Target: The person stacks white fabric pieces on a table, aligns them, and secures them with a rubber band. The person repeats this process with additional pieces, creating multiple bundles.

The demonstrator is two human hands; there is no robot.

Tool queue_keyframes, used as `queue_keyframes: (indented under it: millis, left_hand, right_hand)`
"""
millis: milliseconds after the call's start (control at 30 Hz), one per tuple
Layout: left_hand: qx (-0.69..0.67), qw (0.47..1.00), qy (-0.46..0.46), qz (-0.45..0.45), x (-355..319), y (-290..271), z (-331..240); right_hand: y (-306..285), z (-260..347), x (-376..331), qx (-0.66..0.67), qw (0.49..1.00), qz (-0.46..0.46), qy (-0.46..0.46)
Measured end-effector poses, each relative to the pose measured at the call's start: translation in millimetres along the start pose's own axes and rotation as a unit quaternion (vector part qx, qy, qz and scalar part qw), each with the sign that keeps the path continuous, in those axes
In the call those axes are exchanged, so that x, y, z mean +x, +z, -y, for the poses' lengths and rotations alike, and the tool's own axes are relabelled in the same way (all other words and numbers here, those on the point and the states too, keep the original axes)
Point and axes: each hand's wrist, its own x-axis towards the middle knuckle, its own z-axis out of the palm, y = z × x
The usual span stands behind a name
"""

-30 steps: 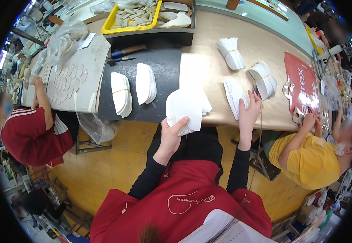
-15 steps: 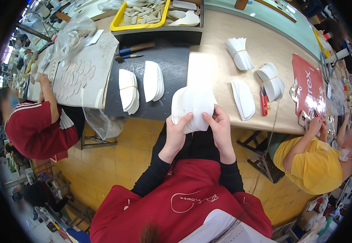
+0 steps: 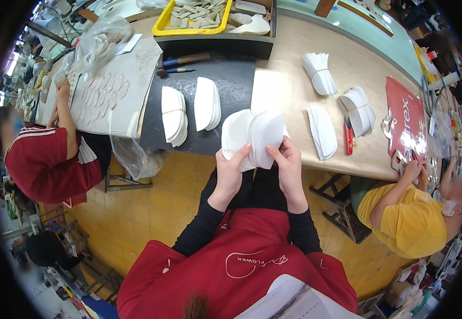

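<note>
Before me I hold a fanned stack of white, rounded-end flat pieces (image 3: 265, 139), parted into two portions with a gap between. My left hand (image 3: 230, 173) is closed on the left portion, its thumb across the lower front. Around the right portion my right hand (image 3: 290, 167) is closed, thumb pressing near the bottom edge. The fingers behind the stack are hidden. To the left, a banded bundle of such pieces (image 3: 174, 118) and another stack (image 3: 207, 105) lie on the black mat (image 3: 231, 85).
On the right lie two banded bundles (image 3: 319, 74) (image 3: 357, 110), a loose stack (image 3: 322, 133) and red-handled snips (image 3: 348, 139). A hammer (image 3: 185, 60) lies below the yellow tray (image 3: 159, 29). Co-workers in a red shirt (image 3: 44, 165) and yellow shirt (image 3: 401, 215) sit either side.
The held stack has opened from one overlapping fan into two portions with a visible gap. My hands have shifted only slightly. The view has turned a little.
</note>
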Motion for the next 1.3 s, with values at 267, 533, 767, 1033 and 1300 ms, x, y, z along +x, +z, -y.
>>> queue_keyframes:
  millis: [267,533,767,1033,1300]
  left_hand:
    - [-0.014,1.000,0.002,-0.006,4.8,-11.3,-12.2]
    - [-0.031,0.999,0.027,-0.014,1.0,-9.6,-0.7]
    - [-0.040,0.997,0.048,-0.046,3.6,-17.7,-11.9]
    - [0.010,1.000,0.005,-0.001,2.1,-11.2,-0.6]
    - [-0.099,0.990,-0.068,0.071,-7.2,3.2,3.0]
  right_hand:
    - [1.9,12.3,13.2,0.074,0.996,0.010,0.051]
    - [5.5,-5.1,10.7,-0.006,1.000,-0.010,-0.011]
    - [-16.9,-5.1,40.1,-0.386,0.903,-0.121,-0.145]
    - [3.6,16.3,12.1,-0.303,0.929,-0.045,-0.208]
    - [16.3,-2.1,-4.2,-0.331,0.928,0.048,-0.165]
